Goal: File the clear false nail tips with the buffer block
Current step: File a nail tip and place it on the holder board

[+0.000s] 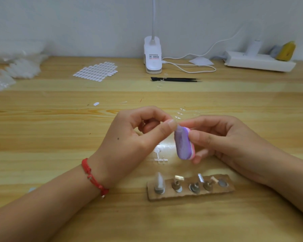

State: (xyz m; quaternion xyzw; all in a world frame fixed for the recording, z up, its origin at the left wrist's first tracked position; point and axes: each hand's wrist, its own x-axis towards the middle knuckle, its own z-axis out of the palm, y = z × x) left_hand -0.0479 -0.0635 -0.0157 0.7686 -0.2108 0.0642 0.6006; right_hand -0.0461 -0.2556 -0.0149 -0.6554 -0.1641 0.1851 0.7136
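Note:
My left hand (129, 137) pinches a small clear false nail tip (177, 123) between thumb and forefinger; the tip is barely visible at the fingertips. My right hand (222, 142) grips a purple and pink buffer block (183, 144), held nearly upright with its top end against the nail tip. Both hands hover above the wooden table (59, 130). Several more clear tips (181, 112) lie on the table just beyond the hands.
A brown strip (191, 187) with several small nail stands sits in front of the hands. Clear plastic sprue pieces (160, 157) lie under them. Farther back are a sheet of adhesive tabs (96, 71), black tweezers (175, 79), a white clip lamp (152, 55), a power strip (259, 62), and plastic bags (16, 67).

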